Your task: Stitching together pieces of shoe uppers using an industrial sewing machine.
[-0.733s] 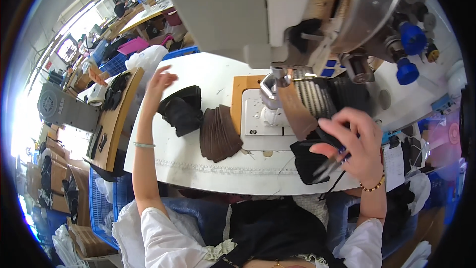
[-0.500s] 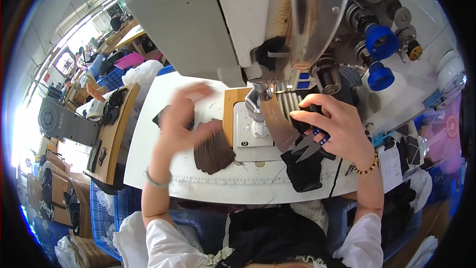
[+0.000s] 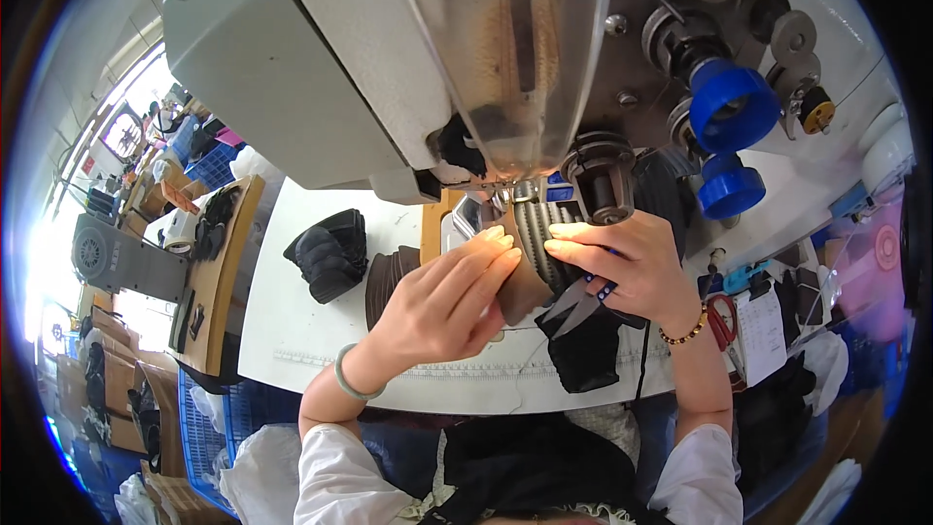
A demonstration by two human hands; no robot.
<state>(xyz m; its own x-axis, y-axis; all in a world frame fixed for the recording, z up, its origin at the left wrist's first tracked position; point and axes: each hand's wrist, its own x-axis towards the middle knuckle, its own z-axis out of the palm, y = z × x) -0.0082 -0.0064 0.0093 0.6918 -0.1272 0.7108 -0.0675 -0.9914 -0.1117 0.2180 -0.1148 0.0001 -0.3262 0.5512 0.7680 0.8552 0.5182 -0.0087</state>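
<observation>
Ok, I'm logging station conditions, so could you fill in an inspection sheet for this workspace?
Surface: white table, ruler markings near its front edge.
Job's things: brown piece at the sewing machine, beside a ribbed grey strip.
Clutter: black bundle and brown stack leftward; black piece near the front edge.
Hands: left hand touches the brown piece; right hand holds small scissors.
Cables: thin dark cord by the front edge; ends unclear.
Surroundings: blue basket left; red-handled scissors right.

The sewing machine [image 3: 292,87] is extending beyond the upper edge; the left hand [image 3: 442,301] is partly covering the brown stack [image 3: 384,282]; the right hand [image 3: 630,267] is partly concealing the scissors [image 3: 573,310]; distant clutter [image 3: 165,124] is appearing indistinct.
</observation>
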